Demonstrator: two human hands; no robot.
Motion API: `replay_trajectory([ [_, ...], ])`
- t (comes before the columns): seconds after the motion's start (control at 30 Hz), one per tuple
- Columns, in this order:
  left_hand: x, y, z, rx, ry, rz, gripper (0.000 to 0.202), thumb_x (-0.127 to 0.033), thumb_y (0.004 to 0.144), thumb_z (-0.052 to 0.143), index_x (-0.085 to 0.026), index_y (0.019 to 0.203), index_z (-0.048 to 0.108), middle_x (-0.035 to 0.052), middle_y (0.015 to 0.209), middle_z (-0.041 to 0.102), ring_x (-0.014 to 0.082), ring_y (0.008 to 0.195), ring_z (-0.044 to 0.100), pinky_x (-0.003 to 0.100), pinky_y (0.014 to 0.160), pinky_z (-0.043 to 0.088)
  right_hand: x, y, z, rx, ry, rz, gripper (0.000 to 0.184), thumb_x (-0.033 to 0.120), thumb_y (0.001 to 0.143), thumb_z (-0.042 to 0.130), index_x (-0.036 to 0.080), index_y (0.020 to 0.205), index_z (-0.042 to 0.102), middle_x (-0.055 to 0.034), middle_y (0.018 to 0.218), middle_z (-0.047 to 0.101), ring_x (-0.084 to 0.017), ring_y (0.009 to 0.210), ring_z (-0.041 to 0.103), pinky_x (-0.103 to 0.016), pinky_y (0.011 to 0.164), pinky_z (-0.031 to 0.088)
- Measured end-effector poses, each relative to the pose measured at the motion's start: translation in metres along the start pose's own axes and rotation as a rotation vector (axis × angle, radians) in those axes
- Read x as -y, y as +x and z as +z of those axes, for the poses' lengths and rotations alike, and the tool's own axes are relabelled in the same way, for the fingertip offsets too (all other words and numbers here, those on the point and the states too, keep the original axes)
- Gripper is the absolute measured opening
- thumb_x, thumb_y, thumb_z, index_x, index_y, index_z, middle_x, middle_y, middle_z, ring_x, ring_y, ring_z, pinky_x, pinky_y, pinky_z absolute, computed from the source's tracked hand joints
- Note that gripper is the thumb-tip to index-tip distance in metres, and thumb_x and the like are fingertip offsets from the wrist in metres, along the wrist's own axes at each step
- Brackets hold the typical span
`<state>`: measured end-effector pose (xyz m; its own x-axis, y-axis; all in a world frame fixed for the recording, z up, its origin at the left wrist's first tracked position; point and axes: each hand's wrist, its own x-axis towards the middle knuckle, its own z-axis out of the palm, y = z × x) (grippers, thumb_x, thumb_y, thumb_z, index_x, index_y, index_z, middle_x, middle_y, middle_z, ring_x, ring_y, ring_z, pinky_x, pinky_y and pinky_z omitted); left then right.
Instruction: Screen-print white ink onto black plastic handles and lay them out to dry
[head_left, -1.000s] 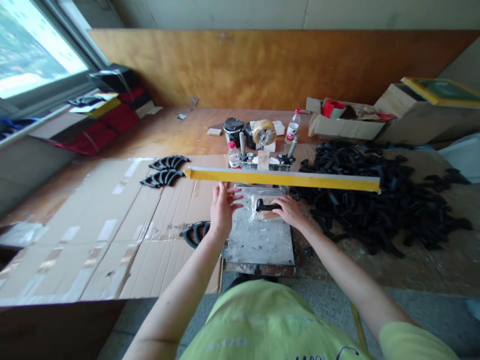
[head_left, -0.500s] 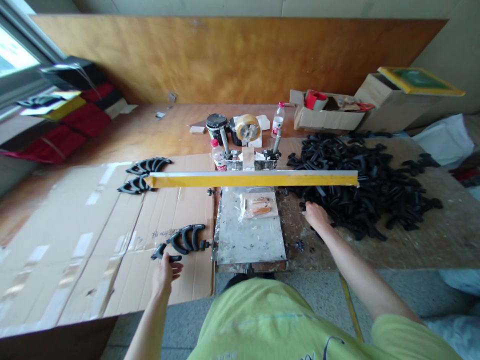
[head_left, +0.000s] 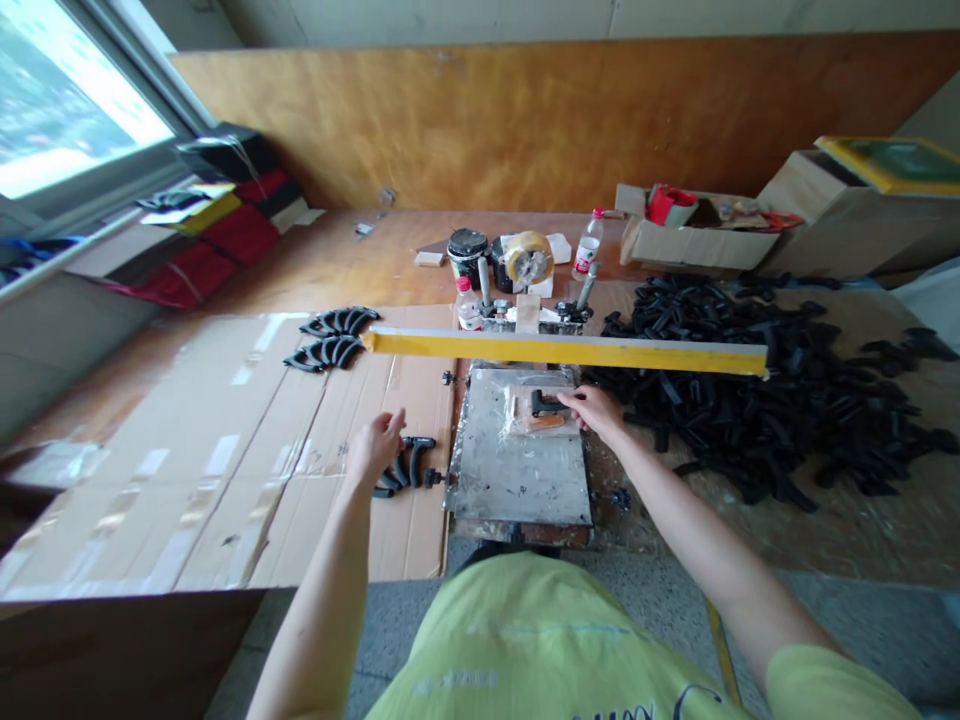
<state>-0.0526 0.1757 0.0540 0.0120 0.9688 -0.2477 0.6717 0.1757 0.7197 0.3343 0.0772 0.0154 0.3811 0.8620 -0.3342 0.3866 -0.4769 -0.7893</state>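
My right hand (head_left: 592,408) pinches the end of a black handle-like part (head_left: 541,404) at the small wooden fixture block (head_left: 521,412) on the grey base plate (head_left: 525,485). Over the brown cardboard, my left hand (head_left: 379,445) hangs with its fingers half curled and apart, nothing visible in them. It partly covers a short row of similar black curved parts (head_left: 416,460) beside the plate. A yellow-edged bar (head_left: 562,350) crosses above the plate, behind both hands. A large heap of the same black parts (head_left: 720,400) lies to the right.
Two more rows of black parts (head_left: 330,335) lie on the cardboard (head_left: 225,470) at left. Behind the bar stand bottles (head_left: 587,245), a black tub (head_left: 467,255) and a tape roll (head_left: 529,258). An open carton (head_left: 679,243) is at back right. Knobs (head_left: 619,499) stick out beside the plate.
My right hand has moved left from the heap to the fixture with a black part. My left hand has let go of a black part at the near row and risen toward the plate.
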Motion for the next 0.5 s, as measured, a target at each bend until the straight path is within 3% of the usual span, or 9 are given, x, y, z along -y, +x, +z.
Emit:
replay_trajectory([
  [0.07, -0.048, -0.002, 0.011, 0.018, -0.162, 0.129, 0.043, -0.061, 0.081, 0.049, -0.019, 0.081, 0.061, -0.0023, 0.049, 0.055, 0.0118, 0.039, 0.047, 0.022, 0.042, 0.034, 0.005, 0.005, 0.020, 0.015, -0.186, 0.027, 0.046, 0.062, 0.081, 0.055, 0.017, 0.092, 0.059, -0.0039, 0.067, 0.066, -0.016, 0.053, 0.061, -0.023, 0.047, 0.041],
  [0.17, -0.110, -0.018, 0.023, -0.003, -0.520, 0.321, 0.046, -0.060, 0.082, 0.051, -0.019, 0.098, 0.059, -0.0035, 0.055, 0.057, 0.0091, 0.041, 0.046, 0.020, 0.043, 0.036, 0.005, 0.004, 0.028, -0.068, -0.445, -0.008, 0.061, 0.068, 0.079, 0.054, 0.016, 0.112, 0.055, -0.0118, 0.093, 0.070, -0.024, 0.079, 0.067, -0.028, 0.061, 0.046],
  [0.27, -0.149, -0.037, 0.028, 0.005, -0.810, 0.428, 0.050, -0.059, 0.086, 0.044, -0.017, 0.109, 0.059, -0.0027, 0.058, 0.057, 0.0084, 0.043, 0.047, 0.019, 0.045, 0.039, 0.000, -0.006, 0.025, -0.120, -0.555, -0.136, 0.062, 0.063, 0.085, 0.051, 0.018, 0.127, 0.049, -0.0131, 0.106, 0.068, -0.027, 0.093, 0.066, -0.032, 0.072, 0.048],
  [0.4, -0.154, -0.049, 0.032, 0.023, -0.893, 0.444, 0.053, -0.056, 0.088, 0.042, -0.015, 0.114, 0.062, -0.0011, 0.059, 0.057, 0.0098, 0.047, 0.050, 0.020, 0.045, 0.040, -0.002, -0.021, 0.034, -0.225, -0.671, -0.403, 0.044, 0.043, 0.092, 0.050, 0.016, 0.127, 0.054, -0.0156, 0.119, 0.062, -0.028, 0.111, 0.058, -0.037, 0.090, 0.046],
  [0.5, -0.136, -0.054, 0.034, -0.023, -0.829, 0.467, 0.051, -0.056, 0.086, 0.049, -0.019, 0.116, 0.064, 0.0033, 0.085, 0.067, 0.0125, 0.066, 0.062, 0.023, 0.060, 0.049, -0.006, -0.031, 0.038, -0.225, -0.698, -0.538, 0.042, 0.038, 0.093, 0.049, 0.010, 0.123, 0.058, -0.0205, 0.123, 0.060, -0.031, 0.116, 0.054, -0.044, 0.099, 0.041],
])
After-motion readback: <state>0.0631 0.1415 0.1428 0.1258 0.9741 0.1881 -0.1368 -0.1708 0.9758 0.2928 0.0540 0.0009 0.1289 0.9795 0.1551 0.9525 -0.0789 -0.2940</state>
